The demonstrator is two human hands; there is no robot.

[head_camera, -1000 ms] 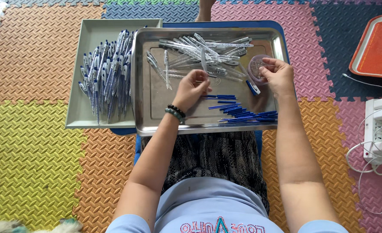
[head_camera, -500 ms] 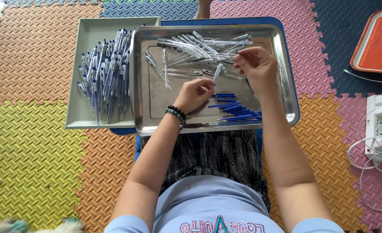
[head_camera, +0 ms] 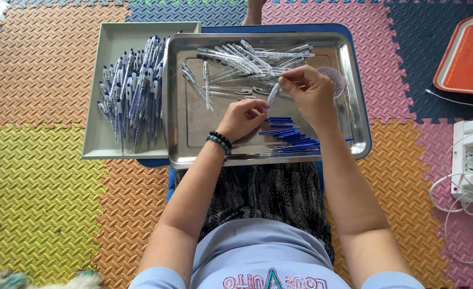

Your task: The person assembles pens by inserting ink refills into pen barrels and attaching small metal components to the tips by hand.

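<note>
Right hand (head_camera: 307,92): fingertips pinched on one clear plastic pen barrel (head_camera: 272,95), held tilted above the middle of the shiny steel tray (head_camera: 354,96). Left hand (head_camera: 243,119): curled, fingers meeting the barrel's lower end at about 7 o'clock from the right hand; a beaded bracelet (head_camera: 218,141) sits on the wrist. Whether the left fingers pinch a small part or only steady the barrel cannot be told.

Handling, judged: barrel light, stiff, smooth and likely slippery; thin plastic could crack if squeezed hard. Best gripped mid-length between thumb and forefinger.

Outward: loose blue ink refills (head_camera: 292,136) lie at 5 o'clock from the hands on the tray floor; pile of empty clear barrels (head_camera: 247,59) at 12 o'clock; small round clear dish (head_camera: 333,77) at 2 o'clock, partly behind the right hand. Grey flat tray (head_camera: 113,37) of finished blue-and-white pens (head_camera: 135,91) at 9 o'clock.

Unclear: dish contents; barrel tip hidden by fingers; red tray (head_camera: 466,53) cut off at the frame edge.
</note>
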